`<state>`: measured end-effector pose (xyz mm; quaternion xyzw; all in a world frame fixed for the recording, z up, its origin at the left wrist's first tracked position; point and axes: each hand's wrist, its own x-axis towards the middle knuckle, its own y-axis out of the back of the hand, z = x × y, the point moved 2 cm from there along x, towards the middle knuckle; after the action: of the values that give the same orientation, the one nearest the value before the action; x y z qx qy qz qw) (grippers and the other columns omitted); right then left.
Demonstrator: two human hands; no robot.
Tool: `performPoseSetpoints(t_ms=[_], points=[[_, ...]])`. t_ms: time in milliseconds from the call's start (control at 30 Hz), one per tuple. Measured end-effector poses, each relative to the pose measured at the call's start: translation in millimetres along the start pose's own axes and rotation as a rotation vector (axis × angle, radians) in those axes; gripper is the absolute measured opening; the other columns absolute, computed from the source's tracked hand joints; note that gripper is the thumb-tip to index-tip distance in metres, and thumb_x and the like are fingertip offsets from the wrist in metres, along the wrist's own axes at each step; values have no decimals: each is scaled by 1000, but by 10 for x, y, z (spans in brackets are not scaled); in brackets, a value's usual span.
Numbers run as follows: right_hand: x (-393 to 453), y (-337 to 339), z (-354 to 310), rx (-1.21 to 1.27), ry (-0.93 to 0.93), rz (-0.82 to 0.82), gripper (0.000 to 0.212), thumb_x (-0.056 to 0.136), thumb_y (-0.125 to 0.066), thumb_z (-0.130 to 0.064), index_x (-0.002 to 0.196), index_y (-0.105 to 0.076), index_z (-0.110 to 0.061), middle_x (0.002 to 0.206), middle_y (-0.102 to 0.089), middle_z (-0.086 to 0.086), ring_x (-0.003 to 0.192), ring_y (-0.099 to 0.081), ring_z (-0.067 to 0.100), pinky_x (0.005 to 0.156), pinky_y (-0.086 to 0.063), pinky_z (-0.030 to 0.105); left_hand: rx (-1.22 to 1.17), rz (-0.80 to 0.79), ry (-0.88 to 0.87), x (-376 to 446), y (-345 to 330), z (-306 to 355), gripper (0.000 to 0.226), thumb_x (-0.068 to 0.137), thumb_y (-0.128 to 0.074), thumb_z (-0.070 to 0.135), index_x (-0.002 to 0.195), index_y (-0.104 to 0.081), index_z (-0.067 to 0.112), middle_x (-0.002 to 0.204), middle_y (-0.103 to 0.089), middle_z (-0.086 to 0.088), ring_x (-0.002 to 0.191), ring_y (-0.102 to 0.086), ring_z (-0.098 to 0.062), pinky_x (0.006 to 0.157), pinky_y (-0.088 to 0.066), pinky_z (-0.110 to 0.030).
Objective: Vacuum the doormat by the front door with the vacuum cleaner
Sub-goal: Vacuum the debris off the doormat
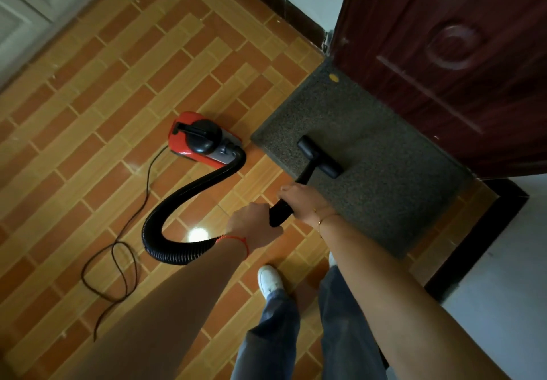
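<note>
Doormat (370, 154): dark speckled mat lying flat on the tiled floor (103, 98), its far long edge against the foot of the dark red front door (444, 69); it lies ahead and to the right of both hands.
Left grip: left hand (251, 225), fingers curled round the rear end of the black wand (291, 199), just where the ribbed hose (183, 202) joins it.
Right grip: right hand (302, 199), wrapped over the wand a little further forward, touching or almost touching the left; this hand is the nearer one to the mat.
Wand axis: runs from the hands up and to the right, out over the mat's near edge.
Floor nozzle (319, 157): set crosswise to the wand, resting on the mat in its left-middle part, near the edge closest to the canister.
Unswept-looking ground: most of the mat stretches right of the nozzle, and a small yellow speck (334, 77) sits at the far left corner.
Canister (201, 140): red and black, on the tiles just left of the mat, hose looping back to the hands, cord (118, 246) trailing left.
Judgement: the coming stroke likely runs along the wand's line, pushed toward the door or drawn back.
</note>
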<state>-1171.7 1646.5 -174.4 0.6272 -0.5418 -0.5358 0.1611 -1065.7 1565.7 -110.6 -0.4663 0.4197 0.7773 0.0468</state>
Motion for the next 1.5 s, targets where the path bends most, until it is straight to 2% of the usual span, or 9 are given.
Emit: performPoseSetpoints(t_ms=[100, 233, 467, 800, 933, 1033, 1133, 1233, 1500], points=[[-5, -124, -260, 19, -10, -7, 31, 83, -52, 11, 103, -59, -12, 108, -60, 4, 107, -57, 22, 70, -48, 32, 35, -2, 4, -149, -86, -218, 21, 81, -58, 37, 92, -60, 21, 73, -60, 3, 63, -60, -15, 49, -44, -25], [-78, -243, -480, 31, -6, 4, 31, 84, -53, 10, 105, -59, -11, 112, -59, 3, 111, -55, 22, 75, -51, 34, 63, -5, 2, -290, -211, -388, 18, 81, -56, 37, 91, -58, 22, 74, -59, 4, 60, -58, -14, 48, -43, -25], [-105, -273, -343, 48, -17, 27, 32, 84, -51, 12, 104, -59, -12, 110, -60, 3, 109, -55, 23, 74, -51, 35, 54, 11, -16, -223, -234, -294, 17, 81, -55, 36, 91, -57, 22, 72, -58, 4, 59, -56, -13, 47, -41, -25], [116, 265, 565, 24, -58, 47, 29, 84, -50, 11, 99, -60, -12, 110, -60, 5, 105, -60, 24, 76, -54, 38, 3, 50, -9, 439, 199, 406, 21, 81, -57, 36, 94, -60, 20, 76, -59, 2, 66, -61, -19, 48, -42, -25], [231, 558, 1039, -9, -65, 45, 25, 88, -49, 8, 99, -60, -11, 108, -60, 5, 104, -59, 24, 68, -45, 31, -29, 54, 18, 771, 432, 799, 20, 82, -58, 35, 94, -59, 19, 74, -57, 2, 61, -57, -17, 46, -39, -24], [306, 753, 1410, -15, -49, 39, 20, 88, -50, 5, 96, -58, -11, 107, -61, 6, 104, -58, 25, 73, -49, 36, -38, 63, 33, 1023, 590, 1098, 17, 83, -58, 33, 89, -60, 17, 70, -55, 2, 55, -53, -14, 43, -36, -24], [373, 938, 1773, -22, -45, 35, 16, 89, -51, 1, 96, -58, -12, 106, -61, 6, 103, -58, 24, 77, -51, 38, -46, 60, 36, 1266, 745, 1388, 18, 83, -55, 32, 89, -63, 17, 69, -57, 2, 58, -58, -18, 44, -38, -24], [441, 1101, 2101, -4, -42, 42, 20, 87, -52, 3, 96, -59, -13, 106, -62, 4, 104, -58, 22, 82, -52, 39, -62, 60, 28, 1476, 898, 1635, 16, 83, -55, 30, 89, -62, 17, 68, -57, 2, 57, -58, -17, 43, -37, -24], [569, 1414, 2563, 3, -50, 52, 20, 86, -52, 4, 90, -57, -15, 101, -61, 3, 98, -60, 22, 77, -53, 40, -116, 62, 21, 1804, 1194, 1989, 15, 83, -54, 29, 87, -62, 17, 69, -59, 1, 57, -59, -16, 43, -42, -24]])
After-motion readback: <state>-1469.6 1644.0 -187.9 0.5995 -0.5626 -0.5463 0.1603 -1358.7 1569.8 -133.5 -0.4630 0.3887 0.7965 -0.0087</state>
